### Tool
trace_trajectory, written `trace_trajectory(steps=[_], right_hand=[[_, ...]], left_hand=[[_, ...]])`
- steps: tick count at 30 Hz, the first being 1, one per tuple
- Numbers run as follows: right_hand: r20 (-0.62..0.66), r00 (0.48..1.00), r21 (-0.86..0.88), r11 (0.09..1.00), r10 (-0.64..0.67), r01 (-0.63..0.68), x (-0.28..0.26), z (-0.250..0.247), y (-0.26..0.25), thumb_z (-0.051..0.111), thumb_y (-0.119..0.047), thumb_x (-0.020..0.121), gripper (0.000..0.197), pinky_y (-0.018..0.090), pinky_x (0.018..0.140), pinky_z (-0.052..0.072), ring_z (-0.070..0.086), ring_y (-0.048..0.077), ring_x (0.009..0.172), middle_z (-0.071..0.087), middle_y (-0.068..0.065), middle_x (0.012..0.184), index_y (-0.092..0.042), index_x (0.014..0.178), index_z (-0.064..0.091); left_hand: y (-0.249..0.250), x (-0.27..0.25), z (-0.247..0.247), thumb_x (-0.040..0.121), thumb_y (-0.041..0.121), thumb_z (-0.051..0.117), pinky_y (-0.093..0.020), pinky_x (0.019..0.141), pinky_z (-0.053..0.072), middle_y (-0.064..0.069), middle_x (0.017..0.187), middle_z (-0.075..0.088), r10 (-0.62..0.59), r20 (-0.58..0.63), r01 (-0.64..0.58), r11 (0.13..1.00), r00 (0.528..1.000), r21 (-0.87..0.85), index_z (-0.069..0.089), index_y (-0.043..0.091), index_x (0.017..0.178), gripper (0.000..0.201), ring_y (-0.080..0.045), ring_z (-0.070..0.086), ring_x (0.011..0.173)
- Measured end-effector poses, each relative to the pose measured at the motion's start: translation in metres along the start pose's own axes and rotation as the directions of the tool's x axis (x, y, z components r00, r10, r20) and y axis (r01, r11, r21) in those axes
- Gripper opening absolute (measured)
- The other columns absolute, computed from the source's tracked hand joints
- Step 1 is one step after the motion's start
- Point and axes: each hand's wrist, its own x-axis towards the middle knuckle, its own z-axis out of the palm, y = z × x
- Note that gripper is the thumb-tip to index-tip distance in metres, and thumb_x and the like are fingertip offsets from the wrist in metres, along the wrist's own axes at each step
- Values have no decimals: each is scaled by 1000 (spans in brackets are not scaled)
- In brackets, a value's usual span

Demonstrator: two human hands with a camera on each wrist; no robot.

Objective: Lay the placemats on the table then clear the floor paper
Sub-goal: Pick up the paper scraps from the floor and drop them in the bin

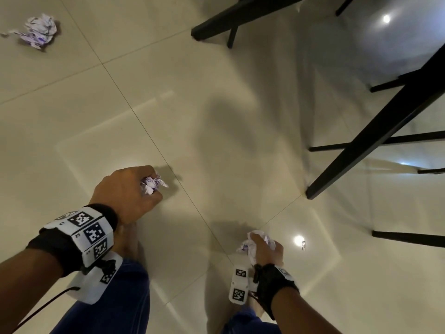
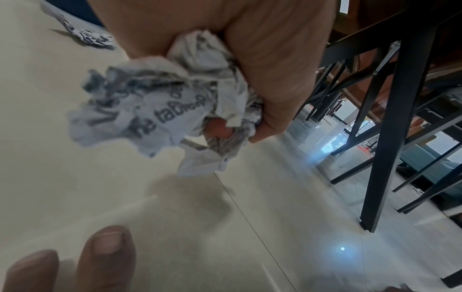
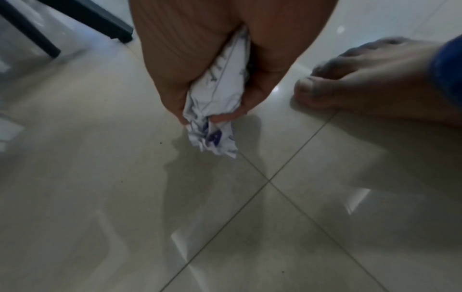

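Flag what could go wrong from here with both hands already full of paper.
The crumpled paper on the floor is still down, and the left hand and right hand each grip a wad, so grabbing it may spill one. Black chair legs stand close to the bare feet.

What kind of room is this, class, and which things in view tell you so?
Probably an indoor dining area: glossy cream floor tiles, black metal table or chair legs, and a wooden underside above them. A crumpled paper litters the floor.

floor tiles (image 1: pixel 168 104) glossy, smooth, reflective; paper wads (image 1: pixel 39 31) crumpled, matt, printed; table legs (image 1: pixel 375 141) matt black at 2 o'clock
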Motion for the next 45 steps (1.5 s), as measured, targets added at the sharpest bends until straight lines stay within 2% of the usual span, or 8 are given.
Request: trace_trajectory(steps=[5, 9, 16, 26, 31, 36, 40, 45], right_hand=[[12, 999, 81, 996, -30, 29, 2, 18, -26, 82, -47, 48, 78, 37, 88, 52, 65, 29, 89, 67, 8, 105, -17, 115, 56], [124, 970, 75, 977, -208, 200, -21, 24, -53, 79, -9, 74, 19, 18, 51, 49, 62, 25, 63, 63, 6, 69, -10, 77, 60], [383, 803, 21, 873, -457, 487, -130, 83, -140, 88, -16, 63, 65, 27, 80, 52, 63, 15, 91, 63, -4, 107, -18, 118, 53], [783, 372, -267, 270, -499, 925, -351, 174, -298, 86, -41, 48, 47, 25, 76, 48, 63, 16, 85, 65, 1, 94, -21, 87, 68], [879, 248, -295, -57, -408, 954, -409, 242, -358, 85, -35, 61, 69, 27, 104, 38, 45, 20, 131, 35, 4, 148, -16, 122, 57], [938, 146, -259, -355, -316, 898, -399, 345, -391, 84, -30, 63, 85, 32, 100, 45, 46, 29, 133, 9, 1, 162, -22, 138, 45], [946, 192, -308, -530, -263, 790, -355, 422, -404, 81, -24, 68, 89, 39, 98, 50, 46, 37, 132, -4, 5, 163, -26, 144, 36], [953, 137, -275, -580, -270, 767, -319, 442, -400, 75, -18, 74, 70, 30, 76, 49, 55, 20, 99, 26, 6, 147, -25, 137, 44]], left_hand=[[-7, -2, 10, 75, 29, 67, -29, 66, 37, 16, 69, 51, 19, 21, -18, 999, 1000, -27, 47, 42, 73, 23, -24, 52, 72], [-19, -5, 6, 75, 27, 68, -29, 66, 39, 13, 70, 55, -12, 17, 13, 999, 1000, -45, 50, 41, 77, 23, -25, 56, 71], [-43, -32, -67, 72, 29, 67, -30, 66, 46, 9, 79, 65, -125, -6, 123, 979, 992, -164, 50, 40, 99, 33, -22, 60, 69], [-93, -63, -270, 67, 29, 71, -22, 68, 47, 15, 71, 68, -367, -99, 303, 870, 925, -389, 64, 42, 69, 15, -13, 64, 71], [-123, -38, -330, 66, 28, 71, -28, 72, 52, 13, 75, 68, -401, -160, 287, 833, 902, -473, 66, 39, 73, 14, -14, 66, 68], [-175, 19, -331, 68, 26, 72, -27, 71, 48, 11, 88, 60, -481, -249, 275, 775, 840, -568, 67, 32, 85, 19, -12, 64, 78], [-215, 68, -302, 69, 18, 73, -11, 63, 38, 17, 93, 61, -533, -246, 283, 721, 809, -632, 67, 31, 86, 22, 4, 59, 77], [-221, 93, -278, 70, 18, 74, -19, 68, 43, 15, 94, 65, -577, -160, 327, 646, 801, -689, 68, 29, 90, 24, -1, 61, 81]])
